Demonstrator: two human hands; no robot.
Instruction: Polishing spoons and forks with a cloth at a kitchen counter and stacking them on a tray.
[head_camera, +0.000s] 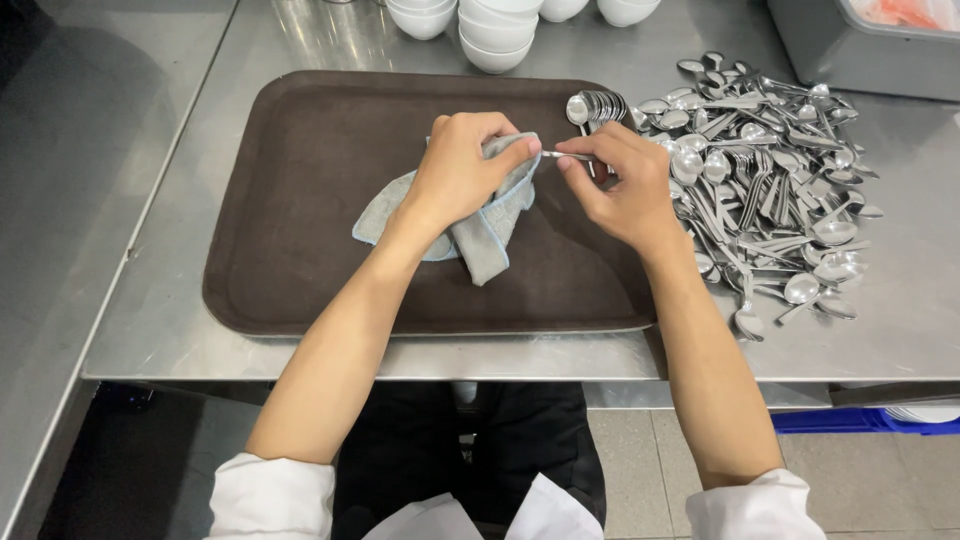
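My left hand (462, 165) grips a grey cloth with a light blue edge (480, 235) over a dark brown tray (300, 200). The cloth is wrapped round one end of a thin metal utensil (566, 155). My right hand (618, 185) pinches the other end of that utensil between thumb and fingers. Just beyond my right hand, a few spoons (598, 105) lie stacked together on the tray's far right corner. Which kind of utensil I hold is hidden by the cloth and my fingers.
A big loose pile of metal spoons and forks (765, 175) lies on the steel table (150, 320) right of the tray. White bowls (495, 35) stand at the back. A grey bin (850, 50) sits at the far right.
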